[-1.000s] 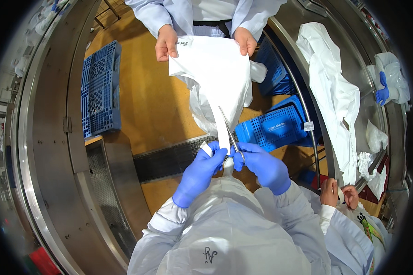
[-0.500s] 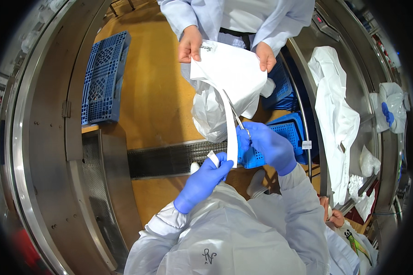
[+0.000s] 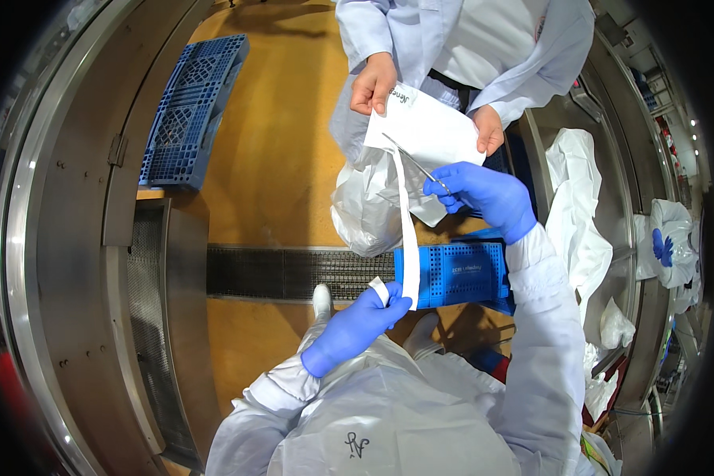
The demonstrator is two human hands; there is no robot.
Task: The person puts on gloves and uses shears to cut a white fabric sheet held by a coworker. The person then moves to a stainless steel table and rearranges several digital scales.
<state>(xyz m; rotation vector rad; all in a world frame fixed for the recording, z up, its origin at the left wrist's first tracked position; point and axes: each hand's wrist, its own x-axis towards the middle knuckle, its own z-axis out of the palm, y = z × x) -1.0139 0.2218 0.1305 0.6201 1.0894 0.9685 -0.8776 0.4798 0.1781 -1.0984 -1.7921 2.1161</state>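
My left hand (image 3: 361,317), in a blue glove, is closed on the lower end of a narrow white strip (image 3: 406,230). A short white curl (image 3: 379,290) pokes out between its fingers. The strip rises to a white sheet (image 3: 428,127), still joined near its left side. My right hand (image 3: 492,194), also gloved in blue, grips metal scissors (image 3: 420,167) whose blades point up and left at the sheet by the strip's top. A co-worker facing me stretches the sheet between a left-side bare hand (image 3: 374,83) and a right-side bare hand (image 3: 489,129).
A translucent plastic bag (image 3: 361,210) hangs below the sheet. Blue crates (image 3: 452,274) sit on the floor beyond my feet, beside a floor grate (image 3: 254,271). A blue pallet (image 3: 186,115) stands at the left. White plastic (image 3: 575,214) lies on the steel counter at the right.
The scissors have moved up along the sheet and now point more to the left. A longer strip hangs from it. The whole view has shifted, with the co-worker further right.
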